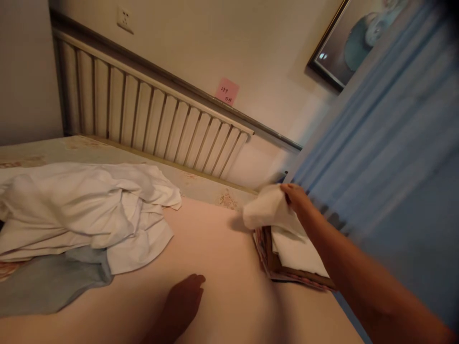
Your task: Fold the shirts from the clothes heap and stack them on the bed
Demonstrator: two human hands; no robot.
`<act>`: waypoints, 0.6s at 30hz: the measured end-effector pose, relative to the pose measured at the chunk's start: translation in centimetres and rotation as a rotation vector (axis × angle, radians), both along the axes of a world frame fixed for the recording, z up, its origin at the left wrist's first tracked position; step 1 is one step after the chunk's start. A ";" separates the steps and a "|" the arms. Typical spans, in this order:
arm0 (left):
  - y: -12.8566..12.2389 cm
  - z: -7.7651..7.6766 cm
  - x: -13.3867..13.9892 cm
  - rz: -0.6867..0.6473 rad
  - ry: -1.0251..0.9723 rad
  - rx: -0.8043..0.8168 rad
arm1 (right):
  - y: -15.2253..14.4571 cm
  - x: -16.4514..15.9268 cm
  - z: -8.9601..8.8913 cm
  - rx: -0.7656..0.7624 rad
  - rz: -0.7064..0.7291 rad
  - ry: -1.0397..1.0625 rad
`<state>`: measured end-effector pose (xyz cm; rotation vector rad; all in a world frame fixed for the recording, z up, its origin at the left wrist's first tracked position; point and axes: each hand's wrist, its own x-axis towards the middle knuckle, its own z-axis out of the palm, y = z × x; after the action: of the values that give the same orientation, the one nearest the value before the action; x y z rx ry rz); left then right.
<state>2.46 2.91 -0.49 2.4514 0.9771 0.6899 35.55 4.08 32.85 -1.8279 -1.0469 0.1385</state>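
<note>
A white folded cloth hangs from my right hand, whose fingers are closed on its upper edge. The cloth is lifted at one side over a stack of folded fabric. That stack has a white piece on top and brown, patterned fabric beneath. My right forearm covers the stack's right part. Dark in shadow, my left hand hovers low over the pink bed sheet; its fingers are curled together, and I see nothing in them. Left of it lies a crumpled white cloth.
Grey fabric sticks out under the crumpled white cloth. A radiator runs along the wall behind the bed. Blue curtains hang at the right, beside a framed picture. A pink note is stuck above the radiator.
</note>
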 end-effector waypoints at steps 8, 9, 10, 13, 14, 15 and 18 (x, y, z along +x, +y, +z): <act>-0.1 -1.8 -0.1 0.023 -0.056 0.031 | 15.4 -19.5 6.8 0.354 0.592 0.154; -0.1 -1.9 -0.1 0.023 -0.059 0.038 | 16.2 -20.6 6.7 0.332 0.643 0.130; -0.1 -1.8 -0.1 0.022 -0.058 0.039 | 16.6 -21.0 6.4 0.274 0.642 0.066; -0.2 -0.6 -0.3 0.014 -0.024 -0.002 | 15.7 -18.1 4.2 -0.038 0.357 -0.256; -0.3 -0.1 -0.3 0.005 -0.010 -0.023 | 14.6 -16.0 3.2 -0.115 0.271 -0.310; -0.3 0.4 -0.3 -0.002 0.001 -0.043 | 13.2 -13.4 2.1 -0.161 0.219 -0.327; -0.4 1.1 -0.3 -0.006 0.027 -0.085 | 7.0 -5.2 -1.5 -0.299 0.066 -0.372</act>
<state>2.15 2.52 0.63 2.3946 0.9884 0.6015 30.37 11.05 31.39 -2.1417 -1.4062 -0.0097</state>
